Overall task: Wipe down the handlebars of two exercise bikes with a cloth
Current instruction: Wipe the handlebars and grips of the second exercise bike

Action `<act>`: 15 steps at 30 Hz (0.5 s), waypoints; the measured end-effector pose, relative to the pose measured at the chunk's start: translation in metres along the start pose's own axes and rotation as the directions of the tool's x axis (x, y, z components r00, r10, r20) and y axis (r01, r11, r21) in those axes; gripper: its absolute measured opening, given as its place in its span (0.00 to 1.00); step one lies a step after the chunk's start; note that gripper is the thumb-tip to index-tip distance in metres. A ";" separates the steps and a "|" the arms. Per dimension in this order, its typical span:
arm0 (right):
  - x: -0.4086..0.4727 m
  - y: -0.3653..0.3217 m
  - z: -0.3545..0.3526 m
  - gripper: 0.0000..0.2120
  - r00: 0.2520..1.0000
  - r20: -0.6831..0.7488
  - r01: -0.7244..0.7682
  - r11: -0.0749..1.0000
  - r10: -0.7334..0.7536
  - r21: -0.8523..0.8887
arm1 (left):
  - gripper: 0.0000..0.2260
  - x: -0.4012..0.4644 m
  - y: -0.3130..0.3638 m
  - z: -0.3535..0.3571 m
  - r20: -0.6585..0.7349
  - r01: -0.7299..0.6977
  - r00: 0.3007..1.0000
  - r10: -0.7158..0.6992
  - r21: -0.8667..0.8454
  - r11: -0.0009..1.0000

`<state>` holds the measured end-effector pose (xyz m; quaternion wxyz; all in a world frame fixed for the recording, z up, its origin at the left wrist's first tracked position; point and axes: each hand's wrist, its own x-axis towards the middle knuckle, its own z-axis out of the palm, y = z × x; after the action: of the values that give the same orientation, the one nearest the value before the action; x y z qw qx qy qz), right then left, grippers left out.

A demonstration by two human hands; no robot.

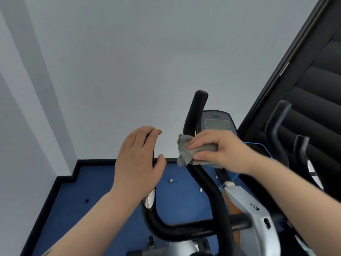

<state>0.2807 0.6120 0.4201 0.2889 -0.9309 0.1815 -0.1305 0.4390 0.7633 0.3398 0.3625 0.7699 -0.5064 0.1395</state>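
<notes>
On the near bike: right hand (219, 150) is gripping the cloth (186, 150), fingers curled, wiping the right handlebar (195, 111).
Left hand (140, 159): is loosely curling round the left bar (150, 198).
Next: likely wiping upward, keeping pressure.

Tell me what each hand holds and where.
Right hand grips the grey cloth, wrapped round the right handlebar mid-height. Left hand curls round the left handlebar.

The left hand (140, 159) is curling round the left upright of the handlebar (184, 231), while the right hand (219, 150) is pressing a cloth (184, 150) against the right upright. The console (217, 122) is sitting just behind that hand. A second exercise bike's handlebar (276, 122) is standing further right (beside a shuttered window (317, 93)). The floor (110, 182) is lying below, meeting the wall (129, 61) behind.
</notes>
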 end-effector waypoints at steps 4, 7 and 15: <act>0.018 -0.008 0.013 0.10 0.994 -0.107 0.010 1.000 -0.009 0.002 | 0.23 0.000 -0.001 0.000 -0.003 0.013 1.000 -0.013 -0.044 0.999; 0.007 -0.006 0.042 0.09 0.993 -0.112 0.014 0.993 -0.027 -0.121 | 0.24 -0.003 -0.001 0.002 -0.007 0.015 1.000 -0.015 -0.082 0.997; -0.051 0.014 0.037 0.10 0.993 -0.067 -0.087 0.986 0.098 0.143 | 0.25 -0.006 0.005 0.005 0.055 0.098 0.995 -0.087 -0.268 0.958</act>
<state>0.2440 0.6404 0.3753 0.3520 -0.8935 0.2256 -0.1638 0.4307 0.7629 0.3347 0.4593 0.7389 -0.4918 0.0354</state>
